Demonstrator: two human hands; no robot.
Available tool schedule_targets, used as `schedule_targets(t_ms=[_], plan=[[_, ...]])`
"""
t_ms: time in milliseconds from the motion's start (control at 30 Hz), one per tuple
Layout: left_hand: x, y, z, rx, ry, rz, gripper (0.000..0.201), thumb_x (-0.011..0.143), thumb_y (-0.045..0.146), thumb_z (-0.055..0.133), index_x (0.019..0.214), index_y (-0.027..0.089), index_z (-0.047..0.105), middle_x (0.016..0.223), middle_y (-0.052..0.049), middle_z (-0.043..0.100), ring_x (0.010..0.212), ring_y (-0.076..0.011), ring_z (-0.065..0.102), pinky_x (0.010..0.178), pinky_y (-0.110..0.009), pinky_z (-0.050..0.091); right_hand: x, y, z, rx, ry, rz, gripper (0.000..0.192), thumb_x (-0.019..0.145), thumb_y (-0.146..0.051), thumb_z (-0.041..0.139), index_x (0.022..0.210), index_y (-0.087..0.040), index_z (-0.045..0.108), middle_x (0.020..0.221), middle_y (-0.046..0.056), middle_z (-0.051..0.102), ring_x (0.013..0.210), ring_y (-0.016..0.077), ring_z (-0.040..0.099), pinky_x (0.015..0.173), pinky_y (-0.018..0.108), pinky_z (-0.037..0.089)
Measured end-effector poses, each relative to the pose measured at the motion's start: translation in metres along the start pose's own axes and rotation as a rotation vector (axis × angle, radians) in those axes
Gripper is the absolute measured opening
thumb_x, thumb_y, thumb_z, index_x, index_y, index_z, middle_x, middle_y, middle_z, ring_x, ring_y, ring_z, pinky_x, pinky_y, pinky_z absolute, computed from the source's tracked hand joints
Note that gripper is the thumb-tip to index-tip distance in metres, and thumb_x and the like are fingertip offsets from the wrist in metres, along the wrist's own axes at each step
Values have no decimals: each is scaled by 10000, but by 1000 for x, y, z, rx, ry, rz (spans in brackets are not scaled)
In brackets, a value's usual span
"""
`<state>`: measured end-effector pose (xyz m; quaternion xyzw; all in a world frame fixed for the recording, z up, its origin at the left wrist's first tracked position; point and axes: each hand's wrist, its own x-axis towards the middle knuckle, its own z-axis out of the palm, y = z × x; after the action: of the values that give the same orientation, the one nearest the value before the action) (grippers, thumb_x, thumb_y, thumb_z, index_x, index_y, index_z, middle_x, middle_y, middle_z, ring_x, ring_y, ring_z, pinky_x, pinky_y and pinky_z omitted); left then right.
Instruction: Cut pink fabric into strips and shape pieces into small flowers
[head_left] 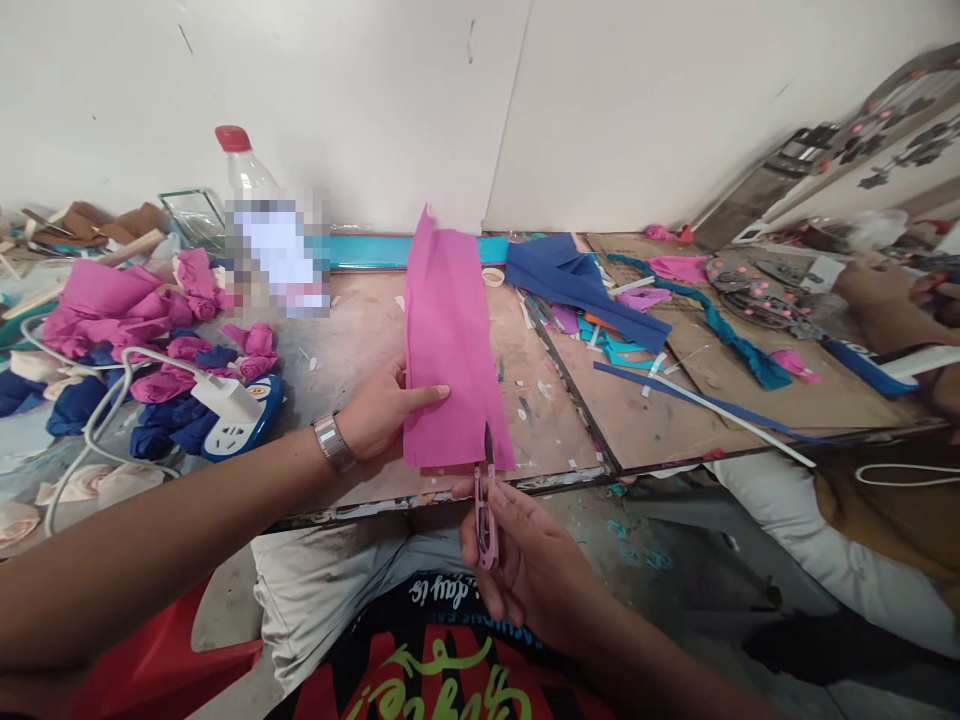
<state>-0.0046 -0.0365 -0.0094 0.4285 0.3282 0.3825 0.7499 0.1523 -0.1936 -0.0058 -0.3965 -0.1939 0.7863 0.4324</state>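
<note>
A pink fabric strip (450, 350) is held upright over the desk (360, 330) edge, pinched by the left hand (382, 410) so it stays taut. Pink thread snips (485, 500), gripped in the right hand (525, 560), are set at its lower hem.

bare forearms; a silver metal wristwatch (334, 441) on the left wrist; grey trousers, black printed shirt.

The left hand (382, 410) pinches the side edge of an upright pink fabric strip (450, 340) over the worktable (360, 320). The right hand (525, 560) grips pink thread snips (486, 500), their blades touching the strip's bottom edge. A power strip (240, 415) lies near rolled fabric pieces (172, 330).
</note>
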Motion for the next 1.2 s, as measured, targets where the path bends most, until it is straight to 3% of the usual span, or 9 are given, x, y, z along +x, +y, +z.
schedule_targets(t_ms=[67,233,567,1033,1200], plan=[[-1,1,0,16,13,-41,464,680,285,863,1068,127,663,1012,-109,746,825,-204,701,753,-334,576,-1,-1,0,-22,17,-2,502,871,-577,665,1156,-181,545,681,-14,672,311,69,515,257,112,284],[-3,6,4,14,84,-116,462,667,317,871,1032,113,674,951,-119,755,746,-215,707,691,-344,575,0,-3,2,-2,25,-14,446,849,-552,704,1069,-190,566,708,-31,666,315,60,520,265,121,286],[-8,12,9,10,60,-152,447,667,289,865,1020,88,679,925,-148,761,732,-241,718,678,-357,583,5,-5,4,10,1,-55,360,880,-463,703,1059,-162,619,721,-17,668,278,-8,389,293,127,218],[-7,9,12,-102,51,-214,331,758,224,766,1035,86,647,917,-160,754,703,-246,723,609,-332,579,5,-5,4,-19,49,-57,349,838,-422,760,1007,-144,635,729,-12,679,290,-7,414,301,128,211],[-9,10,10,-46,4,-250,364,743,260,800,1039,103,656,881,-150,755,659,-248,714,573,-347,578,7,-4,4,-7,42,-58,352,828,-460,758,895,-146,613,687,-24,664,279,0,398,287,133,190]])
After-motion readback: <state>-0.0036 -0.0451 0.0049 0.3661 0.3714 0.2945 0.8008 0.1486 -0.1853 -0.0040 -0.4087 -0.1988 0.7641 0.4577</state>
